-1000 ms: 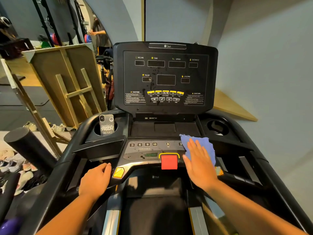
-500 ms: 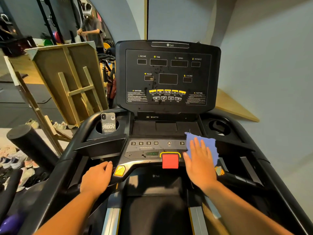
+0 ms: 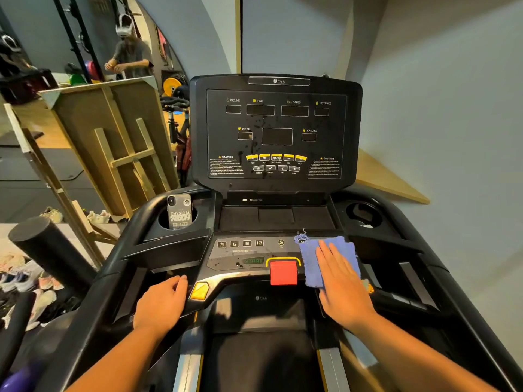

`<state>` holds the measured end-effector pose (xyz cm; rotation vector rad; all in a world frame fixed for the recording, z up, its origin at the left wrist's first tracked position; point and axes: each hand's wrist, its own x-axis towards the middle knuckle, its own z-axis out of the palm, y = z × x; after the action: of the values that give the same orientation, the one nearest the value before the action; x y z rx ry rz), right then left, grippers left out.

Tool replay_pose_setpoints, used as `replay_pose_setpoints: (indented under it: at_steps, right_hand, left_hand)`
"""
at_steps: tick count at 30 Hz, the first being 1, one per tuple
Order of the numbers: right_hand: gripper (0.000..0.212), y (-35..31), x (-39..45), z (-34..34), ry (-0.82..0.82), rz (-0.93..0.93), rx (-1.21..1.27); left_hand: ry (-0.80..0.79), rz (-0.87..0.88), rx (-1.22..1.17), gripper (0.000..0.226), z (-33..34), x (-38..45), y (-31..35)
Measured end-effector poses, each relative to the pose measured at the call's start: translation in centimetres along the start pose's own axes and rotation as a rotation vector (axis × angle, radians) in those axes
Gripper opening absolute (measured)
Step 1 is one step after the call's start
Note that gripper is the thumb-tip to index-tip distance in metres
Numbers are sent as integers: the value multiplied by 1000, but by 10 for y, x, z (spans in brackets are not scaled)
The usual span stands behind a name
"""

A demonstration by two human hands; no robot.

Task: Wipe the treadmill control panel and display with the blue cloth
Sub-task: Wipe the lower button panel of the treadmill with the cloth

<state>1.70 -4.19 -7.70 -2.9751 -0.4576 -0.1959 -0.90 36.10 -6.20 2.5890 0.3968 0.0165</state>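
The blue cloth (image 3: 314, 258) lies flat on the right side of the treadmill's lower control panel (image 3: 240, 251), just right of the red stop button (image 3: 283, 273). My right hand (image 3: 343, 284) presses down on the cloth with its fingers stretched out flat. My left hand (image 3: 161, 304) is curled over the left handlebar next to a yellow button (image 3: 199, 290). The upright black display (image 3: 276, 131) stands behind, with dark specks on its middle and its windows unlit.
A phone (image 3: 179, 211) stands in the left cup holder; the right cup holder (image 3: 363, 215) holds nothing. A wooden board frame (image 3: 113, 142) leans at left beside a black foam roller (image 3: 48, 250) and shoes on the floor. A person (image 3: 130, 55) shows in the mirror.
My right hand and the cloth have stayed on the right side of the lower panel, the cloth shifting slightly. The left hand has not moved. The view has tilted a little.
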Motion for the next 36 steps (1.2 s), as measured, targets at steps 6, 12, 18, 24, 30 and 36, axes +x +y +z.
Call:
replay_pose_setpoints:
  at_steps: [6, 12, 18, 24, 30, 36]
  right_hand:
    - [126, -4, 3, 8, -46, 40, -100]
    - [115, -11, 3, 9, -10, 106, 70]
    - [67, -28, 10, -9, 187, 225, 316]
    - [66, -62, 23, 0, 167, 144, 249]
    - [66, -5, -2, -21, 91, -22, 213]
    - [68, -100, 37, -12, 123, 299, 311]
  left_hand:
    - [5, 10, -4, 38, 1, 1, -2]
    - [6, 12, 4, 37, 2, 2, -2]
    - [20, 12, 29, 38, 2, 1, -3]
    - [12, 8, 11, 38, 3, 2, -2]
    - [23, 4, 11, 37, 3, 1, -1]
    - [26, 0, 19, 35, 3, 1, -2]
